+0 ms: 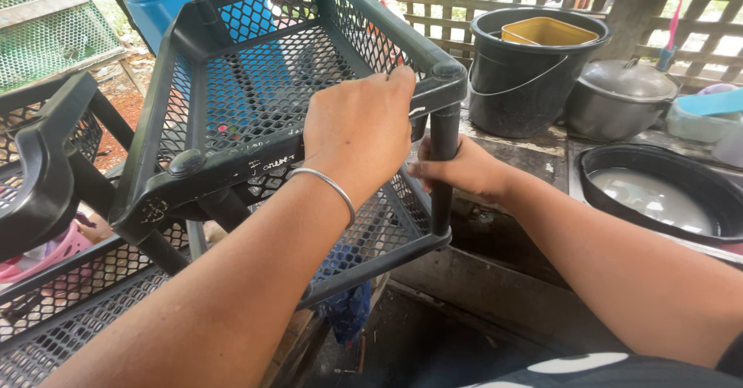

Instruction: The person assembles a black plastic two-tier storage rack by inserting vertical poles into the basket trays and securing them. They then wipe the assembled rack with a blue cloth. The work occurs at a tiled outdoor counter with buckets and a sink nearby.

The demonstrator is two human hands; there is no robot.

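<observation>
**Both hands on the tilted rack**

A second rack (46, 171) crowds the dark mesh rack (255, 86) on its left. The left hand (360, 129) clamps the rack's near rim; the right hand (464, 170) wraps its corner post (443, 164). Right of the rack, a black bucket (534, 78), pot (623, 98) and basin (658, 191) line the bench (534, 152).

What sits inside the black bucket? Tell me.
A yellow tub stands inside the black bucket, its rim rising above the bucket's edge. The tub's walls hide whatever lies inside it, and the bucket's bottom is covered too.
</observation>
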